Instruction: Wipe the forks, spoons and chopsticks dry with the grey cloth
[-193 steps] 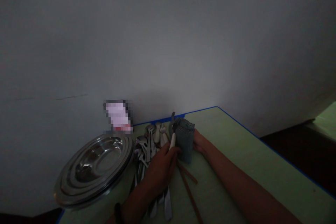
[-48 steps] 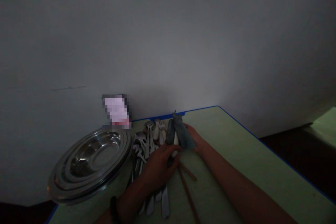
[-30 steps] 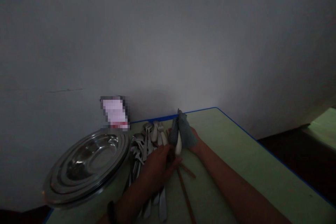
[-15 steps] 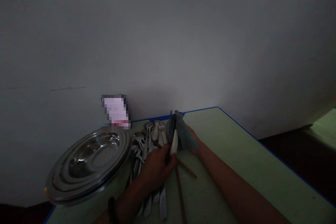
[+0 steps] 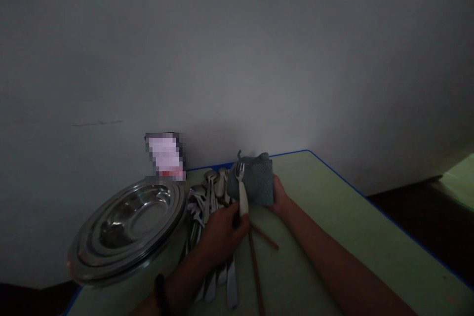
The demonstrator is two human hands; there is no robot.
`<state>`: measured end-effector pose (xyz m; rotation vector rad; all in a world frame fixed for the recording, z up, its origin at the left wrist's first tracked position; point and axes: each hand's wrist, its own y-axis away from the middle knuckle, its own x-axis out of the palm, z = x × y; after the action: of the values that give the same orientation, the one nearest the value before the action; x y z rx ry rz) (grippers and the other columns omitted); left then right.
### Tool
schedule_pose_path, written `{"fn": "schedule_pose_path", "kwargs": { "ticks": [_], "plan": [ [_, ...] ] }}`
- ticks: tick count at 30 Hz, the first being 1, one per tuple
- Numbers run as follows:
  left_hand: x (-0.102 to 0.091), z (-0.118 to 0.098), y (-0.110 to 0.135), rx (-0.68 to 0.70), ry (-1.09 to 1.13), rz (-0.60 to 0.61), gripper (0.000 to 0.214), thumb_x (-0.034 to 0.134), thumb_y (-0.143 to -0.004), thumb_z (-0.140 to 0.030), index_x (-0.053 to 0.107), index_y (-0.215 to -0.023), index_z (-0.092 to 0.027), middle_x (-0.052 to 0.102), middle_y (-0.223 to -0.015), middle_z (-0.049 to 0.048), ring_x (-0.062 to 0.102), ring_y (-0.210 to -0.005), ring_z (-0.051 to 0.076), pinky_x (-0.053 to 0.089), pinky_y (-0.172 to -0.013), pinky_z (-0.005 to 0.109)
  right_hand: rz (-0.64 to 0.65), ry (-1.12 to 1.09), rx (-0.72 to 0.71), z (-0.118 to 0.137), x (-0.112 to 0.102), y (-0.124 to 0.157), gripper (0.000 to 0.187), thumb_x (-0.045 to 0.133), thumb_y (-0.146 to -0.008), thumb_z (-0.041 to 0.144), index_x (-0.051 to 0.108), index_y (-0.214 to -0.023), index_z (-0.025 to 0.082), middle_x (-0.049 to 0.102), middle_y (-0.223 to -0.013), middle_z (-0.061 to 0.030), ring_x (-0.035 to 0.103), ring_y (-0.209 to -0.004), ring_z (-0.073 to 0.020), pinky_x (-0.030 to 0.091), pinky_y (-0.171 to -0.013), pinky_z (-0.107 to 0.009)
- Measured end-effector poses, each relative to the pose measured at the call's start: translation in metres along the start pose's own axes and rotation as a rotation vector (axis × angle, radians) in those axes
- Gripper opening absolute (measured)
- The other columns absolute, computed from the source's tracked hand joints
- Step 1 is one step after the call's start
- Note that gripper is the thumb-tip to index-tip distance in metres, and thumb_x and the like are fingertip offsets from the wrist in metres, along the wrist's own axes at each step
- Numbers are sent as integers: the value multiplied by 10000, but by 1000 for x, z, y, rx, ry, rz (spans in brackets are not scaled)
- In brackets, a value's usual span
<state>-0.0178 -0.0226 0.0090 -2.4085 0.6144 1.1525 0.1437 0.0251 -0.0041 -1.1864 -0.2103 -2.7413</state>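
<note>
- Head view: the white-handled fork (image 5: 243, 198) is gripped low by the left hand (image 5: 222, 232), its fingers clamped on the handle, tines pointed toward the wall (image 5: 237, 59)!
- Right behind it, the grey cloth (image 5: 259, 182) is seen spread above the worktop (image 5: 326, 212); whether it is touched by the tines cannot be told.
- The cloth is backed by the right hand (image 5: 279, 193), whose fingers are mostly hidden, so their closure cannot be judged.
- Beside the left hand, a cutlery pile (image 5: 210, 200) is strewn; two brown sticks (image 5: 255, 266) are laid nearby.
- Farther left, metal dishes (image 5: 148, 222) are stacked.
</note>
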Motion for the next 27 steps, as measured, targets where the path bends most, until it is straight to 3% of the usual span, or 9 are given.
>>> {"fn": "schedule_pose_path", "kwargs": {
  "ticks": [4, 8, 15, 22, 27],
  "plan": [
    [-1, 0, 0, 10, -19, 18, 217, 387, -843, -292, 538, -736, -177, 603, -635, 13, 556, -552, 146, 349, -514, 227, 18, 51, 74, -1, 4, 7, 181, 539, -701, 295, 644, -716, 149, 683, -636, -48, 650, -674, -176, 501, -740, -289],
    [-2, 0, 2, 61, -78, 66, 196, 398, -827, -268, 569, -800, -175, 633, -711, 37, 586, -637, 171, 394, -585, 248, 39, 102, 15, -5, 1, 6, 210, 656, -631, 226, 654, -831, 160, 696, -714, -7, 632, -652, -127, 489, -712, -230],
    [-3, -2, 3, 112, -186, 105, 197, 435, -797, -275, 587, -722, -175, 628, -691, 51, 582, -659, 191, 407, -619, 269, 14, 204, -115, -7, -2, 4, 318, 727, -559, 217, 643, -865, 192, 695, -739, 4, 629, -663, -131, 485, -711, -268],
    [-5, 0, 3, 75, -10, 43, 244, 365, -827, -258, 570, -735, -163, 603, -645, 18, 561, -579, 152, 373, -542, 230, -57, 158, -199, -12, -1, 0, 229, 704, -588, 262, 653, -806, 212, 686, -705, 4, 637, -731, -173, 501, -725, -308],
    [-7, -1, 4, 92, 64, -9, 240, 379, -803, -279, 553, -692, -157, 534, -576, -11, 503, -515, 129, 327, -490, 215, -58, 188, -136, -7, -4, 3, 214, 693, -583, 265, 665, -783, 191, 692, -699, -5, 639, -713, -173, 504, -710, -304]
  ]
}}
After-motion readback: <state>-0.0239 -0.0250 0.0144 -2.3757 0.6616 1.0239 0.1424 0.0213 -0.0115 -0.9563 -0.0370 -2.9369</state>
